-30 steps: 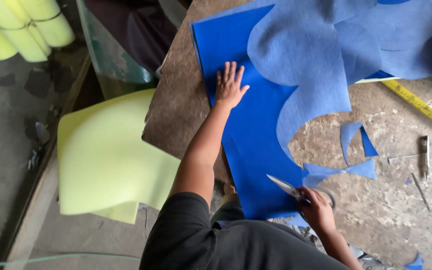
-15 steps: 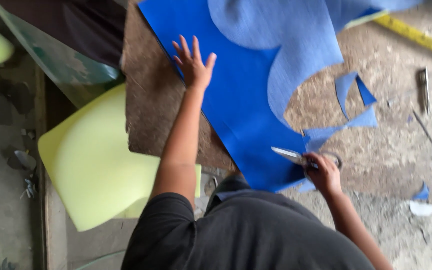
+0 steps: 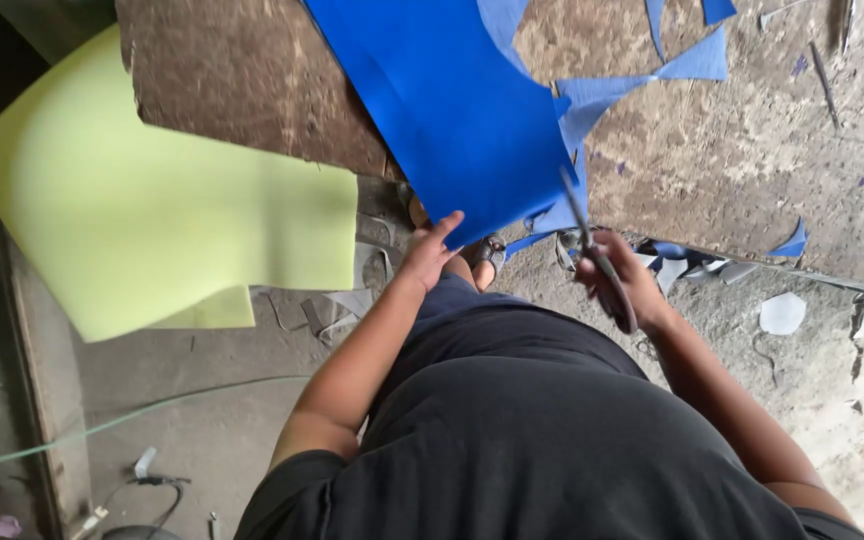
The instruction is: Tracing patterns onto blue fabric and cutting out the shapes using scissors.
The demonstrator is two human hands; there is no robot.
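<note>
Between hands (image 3: 430,252), scissors (image 3: 592,250) on blue sheet (image 3: 452,110)

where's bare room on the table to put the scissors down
Bare board left of the blue sheet, and the patch right of it. Crowded by the scraps and near the right hand holding the scissors.
</note>
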